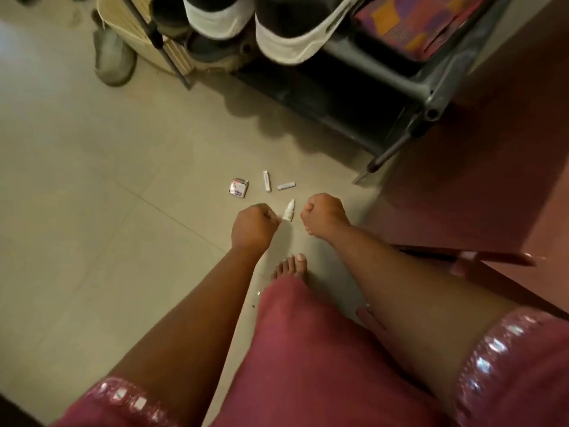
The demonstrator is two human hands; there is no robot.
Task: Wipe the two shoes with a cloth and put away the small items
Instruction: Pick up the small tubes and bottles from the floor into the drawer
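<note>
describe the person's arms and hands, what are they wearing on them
Both forearms are bare down to the wrists. The left hand and right hand wear no gloves, and no rings, bangles or watch show. The short sleeves are pink, each edged with a shiny sequined band: left sleeve, right sleeve.

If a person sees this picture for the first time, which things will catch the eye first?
First, the left hand and right hand, both curled, reaching down on either side of a small white dropper bottle on the tiled floor. Just beyond lie a small packet and two little tubes. At the top, two white-soled shoes stand on a dark rack.
</note>
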